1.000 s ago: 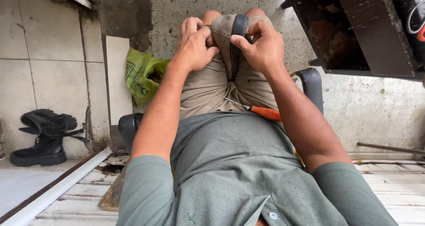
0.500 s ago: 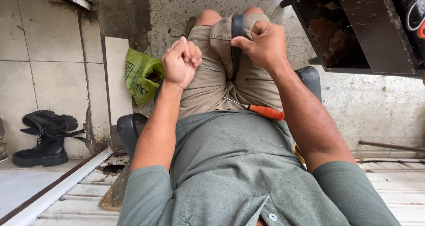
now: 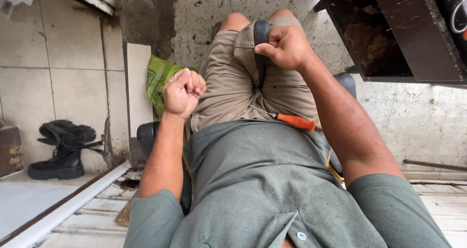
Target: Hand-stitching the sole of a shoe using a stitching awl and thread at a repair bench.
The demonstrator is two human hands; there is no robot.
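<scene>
I sit with my knees up in khaki shorts. My right hand (image 3: 286, 46) grips a dark curved strap-like piece (image 3: 261, 34) that stands between my knees. My left hand (image 3: 184, 91) is a closed fist held above my left thigh, apart from the dark piece; whether something small is inside it cannot be seen. A screwdriver with an orange handle (image 3: 296, 122) lies across my lap, its thin shaft pointing left.
A green bag (image 3: 158, 80) leans by a pale slab (image 3: 138, 82) against the wall at left. Black boots (image 3: 63, 150) stand on the tiled floor further left. A dark rusty bench or cabinet (image 3: 389, 34) overhangs at upper right. A thin rod (image 3: 433, 165) lies at right.
My left hand has let go of the dark piece and drawn back toward me and to the left, closed into a fist. My right hand stays on the piece.
</scene>
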